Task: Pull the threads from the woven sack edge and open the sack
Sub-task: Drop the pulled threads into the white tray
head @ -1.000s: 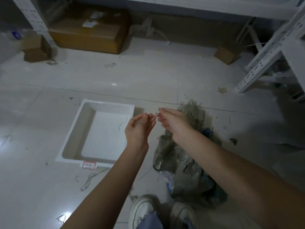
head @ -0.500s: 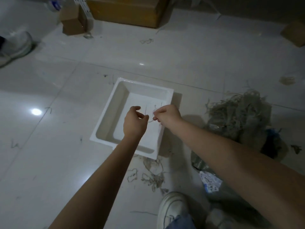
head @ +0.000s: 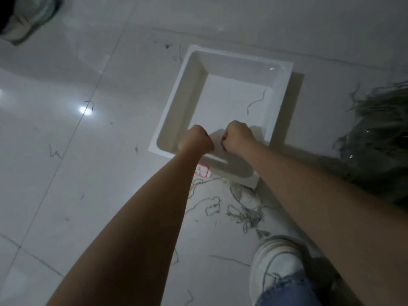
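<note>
The grey-green woven sack (head: 379,129) lies crumpled on the floor at the right edge, its frayed rim pointing left. My left hand (head: 195,140) and my right hand (head: 237,136) hover side by side over the near end of a white tray (head: 242,57). I see both from the back, with the fingers curled down and closed. A short bit of strand shows at the right thumb; the rest of the thread is hidden under the hands. One pulled thread (head: 256,103) lies curled on the tray floor.
Loose pulled threads (head: 242,208) lie tangled on the pale tiles just in front of the tray, with stray bits scattered around. My white shoe (head: 276,261) stands at the lower right. Another person's shoe (head: 26,16) is at the top left.
Both hands moved left from above the sack to over the tray and dropped lower, still pinched together. My view tilted down and left, so the sack slid to the right edge.
</note>
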